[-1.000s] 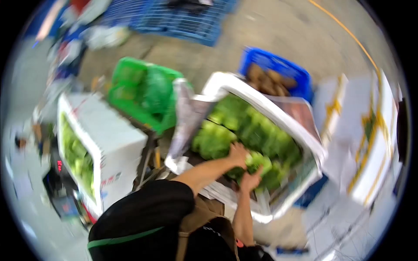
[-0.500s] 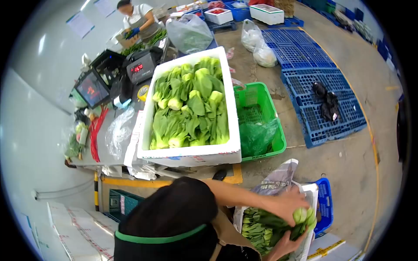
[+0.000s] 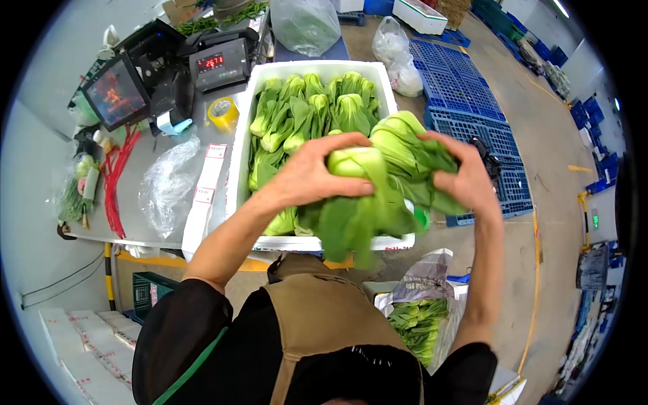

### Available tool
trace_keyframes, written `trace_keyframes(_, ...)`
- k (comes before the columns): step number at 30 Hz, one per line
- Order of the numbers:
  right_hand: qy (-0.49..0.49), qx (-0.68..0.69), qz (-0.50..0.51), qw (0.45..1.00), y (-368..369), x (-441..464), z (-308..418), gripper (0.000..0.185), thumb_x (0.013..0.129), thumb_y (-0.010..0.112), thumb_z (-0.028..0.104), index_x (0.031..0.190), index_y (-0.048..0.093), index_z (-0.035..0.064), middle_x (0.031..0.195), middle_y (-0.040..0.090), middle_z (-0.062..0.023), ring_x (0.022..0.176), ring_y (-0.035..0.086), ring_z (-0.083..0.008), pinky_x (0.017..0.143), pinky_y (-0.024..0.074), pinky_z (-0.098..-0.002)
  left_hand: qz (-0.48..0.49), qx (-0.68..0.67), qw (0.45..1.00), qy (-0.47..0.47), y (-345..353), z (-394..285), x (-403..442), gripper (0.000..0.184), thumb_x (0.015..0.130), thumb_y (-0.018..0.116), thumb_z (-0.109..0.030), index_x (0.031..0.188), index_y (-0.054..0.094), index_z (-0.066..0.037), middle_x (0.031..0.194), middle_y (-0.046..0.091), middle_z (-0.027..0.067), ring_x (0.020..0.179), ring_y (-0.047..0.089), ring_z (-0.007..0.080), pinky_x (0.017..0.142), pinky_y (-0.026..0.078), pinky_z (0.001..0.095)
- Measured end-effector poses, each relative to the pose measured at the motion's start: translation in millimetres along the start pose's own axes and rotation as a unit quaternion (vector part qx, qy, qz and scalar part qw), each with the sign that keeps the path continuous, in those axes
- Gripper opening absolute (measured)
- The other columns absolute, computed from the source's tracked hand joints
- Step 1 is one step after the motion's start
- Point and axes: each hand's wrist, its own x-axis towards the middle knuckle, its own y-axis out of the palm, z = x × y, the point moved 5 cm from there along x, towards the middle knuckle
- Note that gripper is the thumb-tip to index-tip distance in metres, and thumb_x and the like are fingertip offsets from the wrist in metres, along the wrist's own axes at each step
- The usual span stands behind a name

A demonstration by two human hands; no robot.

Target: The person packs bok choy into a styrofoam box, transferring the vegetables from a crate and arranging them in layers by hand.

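Above the white box [image 3: 403,241], the left hand [image 3: 318,169] and right hand [image 3: 466,177] each curl their fingers around bok choy [image 3: 358,177]. More greens [image 3: 287,118] lie inside the box, beside the scale [image 3: 219,65] and tape [image 3: 223,114].

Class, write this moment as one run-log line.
left hand: holding greens | right hand: holding greens | position: above white box | scale: lit

Backs onto a pale wall [image 3: 37,175] beside a grey tabletop [image 3: 140,155]; opens onto a grey-brown floor [image 3: 553,158] with a yellow line [image 3: 538,243] and blue pallets [image 3: 455,81]. Lit at upper right by a tube [image 3: 560,8], seemingly overhead.
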Motion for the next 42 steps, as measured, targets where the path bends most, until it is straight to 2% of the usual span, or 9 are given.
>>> trace_keyframes(7,0.041,-0.184,0.439,0.878,42.2,76.1,18.8,0.057,0.057,0.064,0.016,0.111,0.064,-0.0021,0.089,0.07,-0.0179,0.079,0.067,-0.0231,0.073,0.052,-0.0331,0.024,0.142,0.99,-0.005,-96.4,28.9,-6.8,0.062,0.06,0.083,-0.037,0.111,0.065,-0.007,0.104,0.065,0.0083,0.098,0.059,0.0231,0.088,0.046,0.0345)
trace_keyframes(15,0.423,0.033,0.593,0.684,125.4,90.0,-94.6,0.039,0.07,0.07,0.008,0.106,0.065,-0.0054,0.088,0.069,-0.012,0.074,0.065,-0.0155,0.063,0.0536,-0.0282,0.079,0.178,0.981,0.006,-116.2,77.1,9.7,0.062,0.06,0.083,-0.038,0.113,0.065,-0.009,0.099,0.064,0.0113,0.098,0.055,0.0283,0.092,0.042,0.0382)
trace_keyframes(18,0.434,0.018,0.648,0.626,149.3,95.9,-149.0,0.031,0.072,0.068,0.01,0.1,0.067,-0.004,0.081,0.067,-0.0107,0.065,0.063,-0.0162,0.058,0.0525,-0.0304,0.096,0.171,0.981,0.0,-119.4,95.4,11.1,0.063,0.06,0.083,-0.038,0.112,0.065,-0.009,0.098,0.064,0.0115,0.098,0.056,0.0289,0.092,0.042,0.0385)
trace_keyframes(22,0.432,0.085,0.716,0.542,208.1,72.0,-260.1,0.033,0.082,0.066,0.026,0.106,0.068,0.0039,0.099,0.066,-0.0119,0.09,0.06,-0.0177,0.075,0.0501,-0.0332,0.142,0.171,0.974,0.035,-113.8,108.7,18.7,0.059,0.059,0.081,-0.039,0.108,0.067,-0.009,0.089,0.063,0.0107,0.092,0.055,0.0303,0.086,0.043,0.0385)
trace_keyframes(24,0.357,0.264,0.705,0.553,264.4,44.5,-396.0,0.037,0.086,0.065,0.034,0.11,0.069,0.006,0.109,0.066,-0.013,0.103,0.058,-0.0183,0.085,0.0489,-0.0332,0.179,0.193,0.964,0.027,-107.3,110.1,22.9,0.058,0.06,0.081,-0.039,0.108,0.066,-0.011,0.092,0.061,0.0094,0.096,0.053,0.0292,0.086,0.041,0.0403)
trace_keyframes(32,0.212,-0.167,0.692,0.669,221.5,116.1,-200.8,0.037,0.087,0.061,0.037,0.108,0.07,0.0077,0.106,0.068,-0.0148,0.093,0.064,-0.0303,0.081,0.0498,-0.0387,0.292,0.452,0.818,0.205,-26.4,96.9,30.7,0.042,0.065,0.077,-0.034,0.103,0.068,-0.017,0.096,0.058,0.0051,0.107,0.047,0.0315,0.092,0.035,0.0494)
trace_keyframes(37,0.117,-0.116,0.327,0.93,136.4,140.1,-101.6,0.028,0.086,0.062,0.016,0.109,0.065,-0.0006,0.098,0.067,-0.0222,0.091,0.064,-0.0359,0.08,0.0504,-0.0401,0.406,0.613,0.599,0.317,19.1,94.2,25.6,0.024,0.081,0.059,-0.028,0.094,0.074,-0.015,0.104,0.063,0.0074,0.11,0.048,0.0337,0.092,0.033,0.053)
trace_keyframes(40,0.016,-0.114,0.089,0.989,100.1,106.2,-86.0,0.028,0.084,0.062,0.012,0.109,0.061,-0.0025,0.098,0.064,-0.0205,0.09,0.062,-0.0372,0.079,0.0496,-0.041,0.395,0.658,0.482,0.423,34.3,101.8,11.5,0.025,0.08,0.06,-0.03,0.093,0.074,-0.015,0.114,0.06,0.0085,0.119,0.043,0.0351,0.097,0.03,0.0544)
trace_keyframes(42,0.057,-0.147,0.041,0.987,99.7,79.4,-90.0,0.034,0.085,0.062,0.01,0.116,0.058,-0.0025,0.113,0.059,-0.024,0.103,0.058,-0.0383,0.088,0.0468,-0.0407,0.488,0.546,0.515,0.446,44.0,132.9,6.5,0.027,0.077,0.064,-0.03,0.099,0.072,-0.017,0.124,0.056,0.007,0.129,0.035,0.037,0.106,0.022,0.0597)
